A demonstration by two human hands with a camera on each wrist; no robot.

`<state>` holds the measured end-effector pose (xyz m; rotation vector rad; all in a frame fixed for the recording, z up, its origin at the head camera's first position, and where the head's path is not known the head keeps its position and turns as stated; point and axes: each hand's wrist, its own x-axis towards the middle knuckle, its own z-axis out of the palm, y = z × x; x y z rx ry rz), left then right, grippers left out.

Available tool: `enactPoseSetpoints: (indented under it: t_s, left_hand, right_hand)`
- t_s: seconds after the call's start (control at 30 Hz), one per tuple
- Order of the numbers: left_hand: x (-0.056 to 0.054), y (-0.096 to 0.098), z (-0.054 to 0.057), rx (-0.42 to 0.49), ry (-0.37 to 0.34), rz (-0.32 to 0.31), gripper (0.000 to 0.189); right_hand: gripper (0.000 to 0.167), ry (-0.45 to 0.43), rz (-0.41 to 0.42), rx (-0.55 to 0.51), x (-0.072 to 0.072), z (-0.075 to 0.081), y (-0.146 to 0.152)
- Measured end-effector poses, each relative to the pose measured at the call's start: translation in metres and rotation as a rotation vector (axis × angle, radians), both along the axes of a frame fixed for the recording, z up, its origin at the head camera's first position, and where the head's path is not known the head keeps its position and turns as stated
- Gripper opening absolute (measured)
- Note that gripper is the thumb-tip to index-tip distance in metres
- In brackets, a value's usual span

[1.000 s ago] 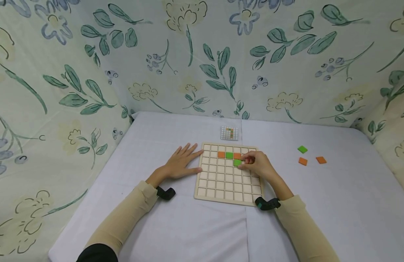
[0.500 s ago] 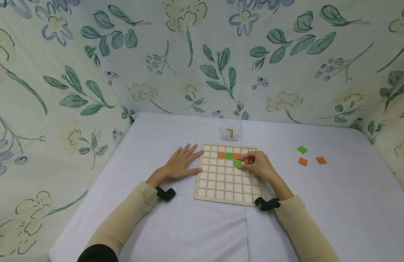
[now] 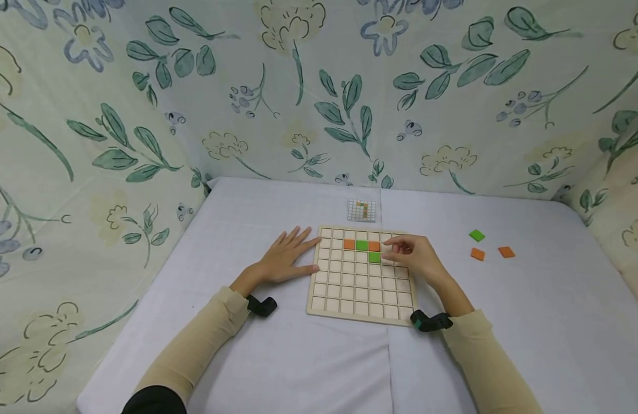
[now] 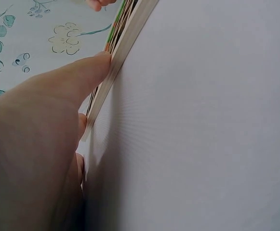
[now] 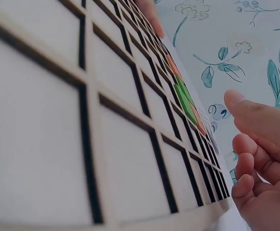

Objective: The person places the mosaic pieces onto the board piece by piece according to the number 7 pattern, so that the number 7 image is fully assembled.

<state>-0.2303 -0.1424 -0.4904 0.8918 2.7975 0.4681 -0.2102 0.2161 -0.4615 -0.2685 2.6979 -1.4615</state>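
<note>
A wooden grid board (image 3: 352, 282) lies on the white-covered table. In one of its upper rows sit an orange tile (image 3: 349, 244), a green tile (image 3: 362, 245) and another orange tile (image 3: 374, 246). A second green tile (image 3: 375, 257) fills the cell below the right-hand orange one. My left hand (image 3: 284, 257) rests with spread fingers, thumb and fingertips against the board's left edge; the left wrist view shows the thumb (image 4: 89, 70) on that edge. Just right of the lower green tile, my right hand (image 3: 414, 256) hovers with loosely bent fingers and nothing between them.
Behind the board lies a small pattern card (image 3: 361, 210) showing a grid with coloured squares. To the right on the tablecloth are a loose green tile (image 3: 476, 235), an orange tile (image 3: 477, 254) and another orange tile (image 3: 506, 252). Floral fabric (image 3: 293, 144) hangs behind the table.
My right hand has let go of the lower green tile and moved slightly right, lifting off it. The left hand and the board have stayed put.
</note>
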Motion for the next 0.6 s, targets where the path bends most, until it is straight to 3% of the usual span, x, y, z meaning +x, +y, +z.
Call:
enactPoseSetpoints:
  t_s: [0.6]
  left_hand:
    - [-0.002, -0.001, -0.001, 0.001, -0.016, -0.002, 0.083]
  right_hand:
    - [0.045, 0.076, -0.222, -0.020, 0.016, 0.008, 0.066]
